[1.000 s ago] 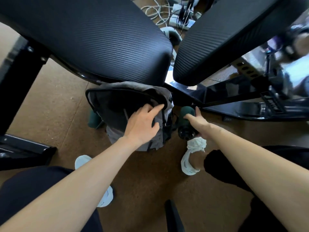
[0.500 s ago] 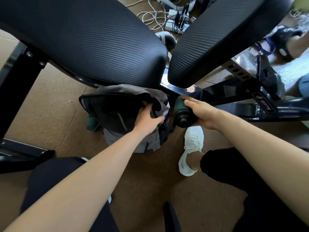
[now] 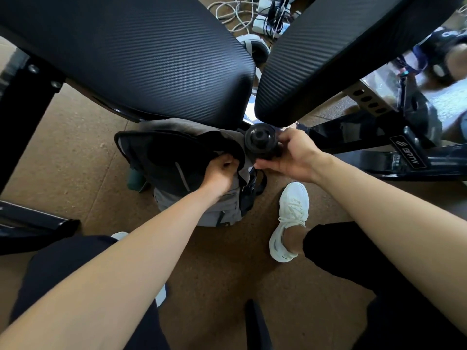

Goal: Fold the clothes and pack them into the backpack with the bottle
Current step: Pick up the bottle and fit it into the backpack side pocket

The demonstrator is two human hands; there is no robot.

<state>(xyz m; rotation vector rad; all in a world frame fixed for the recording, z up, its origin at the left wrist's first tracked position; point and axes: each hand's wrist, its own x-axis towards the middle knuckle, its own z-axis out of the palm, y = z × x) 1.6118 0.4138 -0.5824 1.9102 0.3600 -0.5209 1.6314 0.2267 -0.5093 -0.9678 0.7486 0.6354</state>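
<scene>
A grey backpack (image 3: 222, 210) stands on the brown floor under the bench, its top wide open with a dark inside. My left hand (image 3: 219, 170) grips the right rim of that opening. My right hand (image 3: 290, 155) holds a dark bottle (image 3: 260, 141) upright by its side, its black cap facing the camera, just right of the backpack's opening and touching its edge. No clothes are visible; the inside of the bag is too dark to read.
Two black padded bench cushions (image 3: 141, 54) hang over the backpack. The black metal bench frame (image 3: 394, 157) runs to the right. A small green object (image 3: 135, 178) sits left of the bag. My white shoe (image 3: 290, 221) stands beside it. Cables and a power strip (image 3: 267, 18) lie beyond.
My right hand picked the bottle up off the floor and lifted it to the backpack's opening. My left hand closed on the bag's rim and pulled it open.
</scene>
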